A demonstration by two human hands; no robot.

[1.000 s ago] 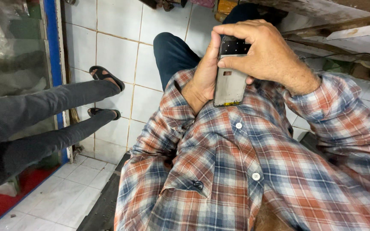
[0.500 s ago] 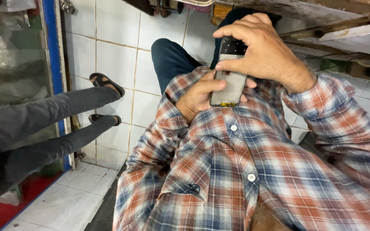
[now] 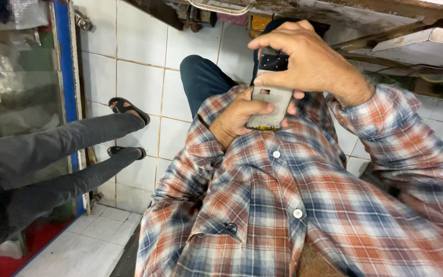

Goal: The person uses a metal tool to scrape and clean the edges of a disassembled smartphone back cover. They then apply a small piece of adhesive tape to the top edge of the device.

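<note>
The left hand (image 3: 239,115) is cradling one grey phone body (image 3: 270,100) from beneath, its grip closed around the lower end, steadying it against the chest; the right hand (image 3: 311,61) is curling over the top, fingers clamped; two sandalled feet (image 3: 126,110) are resting on the tiled floor (image 3: 103,231).

I note white wall tiles (image 3: 139,41), another person's grey-trousered legs (image 3: 52,154) in dark sandals (image 3: 129,107) at left, a blue-framed glass cabinet (image 3: 67,77), and a worn table edge (image 3: 334,10) above.
</note>
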